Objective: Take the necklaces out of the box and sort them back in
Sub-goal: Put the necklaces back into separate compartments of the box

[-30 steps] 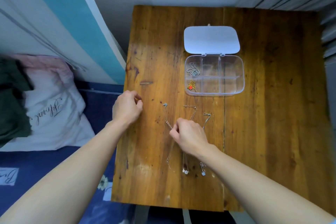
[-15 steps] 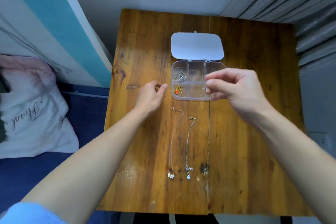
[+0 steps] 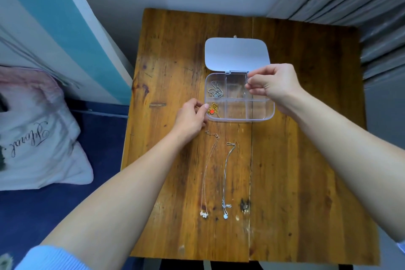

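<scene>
The left hand rests curled on the wooden counter, fingertips touching the near-left corner of the clear plastic compartment box. The right hand hovers over the box's far-right compartments, pinching a thin chain that is barely visible. Below both hands lie a rose-gold necklace and a silver necklace.
</scene>
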